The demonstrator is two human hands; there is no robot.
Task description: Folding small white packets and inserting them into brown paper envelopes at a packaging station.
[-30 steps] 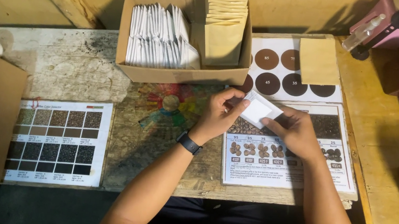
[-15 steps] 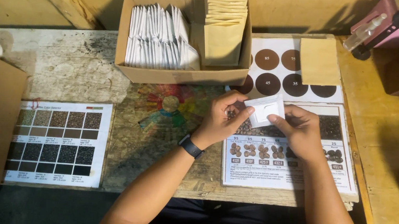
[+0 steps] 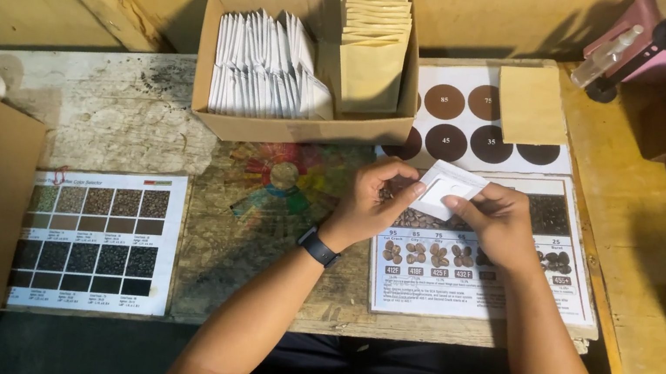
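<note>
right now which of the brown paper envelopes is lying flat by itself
The single brown envelope lying flat on the chart with dark circles, right of the cardboard box. The other brown envelopes stand stacked upright inside that box.

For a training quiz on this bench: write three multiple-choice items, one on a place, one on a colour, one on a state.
1. Where is the white packet?
A. in the cardboard box
B. between both hands, above the printed chart
C. on the floor

2. What colour are the upright envelopes at the box's right end?
A. tan
B. blue
C. black

3. How is the packet held?
A. lying loose
B. left hand only
C. pinched by left hand and right hand

Key: B, it hovers over the chart; A, tan paper; C, fingers of both hands touch it.
</note>
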